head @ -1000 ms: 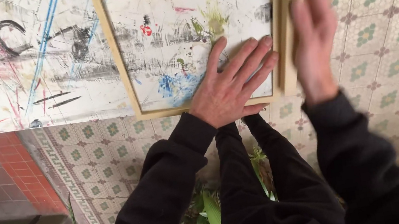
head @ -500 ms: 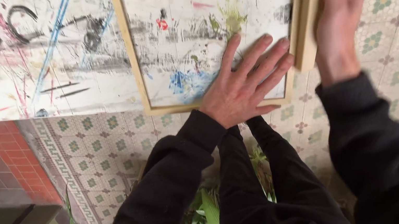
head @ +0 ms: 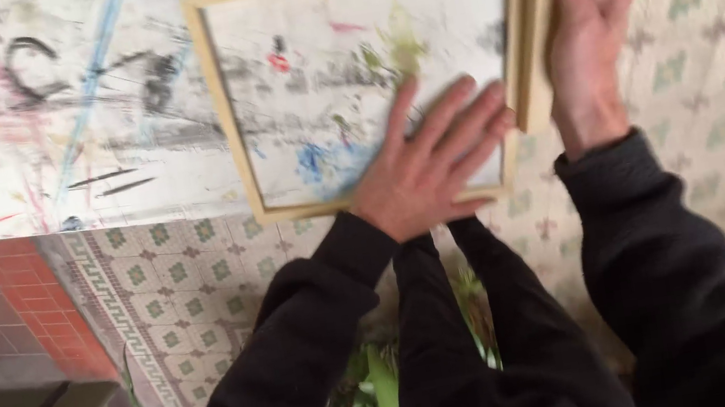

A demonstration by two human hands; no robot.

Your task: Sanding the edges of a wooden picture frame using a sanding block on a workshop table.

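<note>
The wooden frame [head: 224,109] lies over the paint-smeared sheet [head: 34,119], sitting further right in view than a second ago as the head shifts. The left hand [head: 425,170] stays spread flat inside its lower right corner, gripping nothing. The right hand [head: 588,17] still presses open-palmed against the frame's right edge.

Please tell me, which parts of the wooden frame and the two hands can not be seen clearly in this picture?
Head view, the only view:
- Wooden frame: its top rail lies at the picture's upper edge, partly cut off.
- Frame's lower right corner: covered by the left hand.
- Right hand: fingertips cut off by the upper edge; whether it grips the frame's right rail cannot be told.
- Painted sheet: its marks are blurred.
</note>
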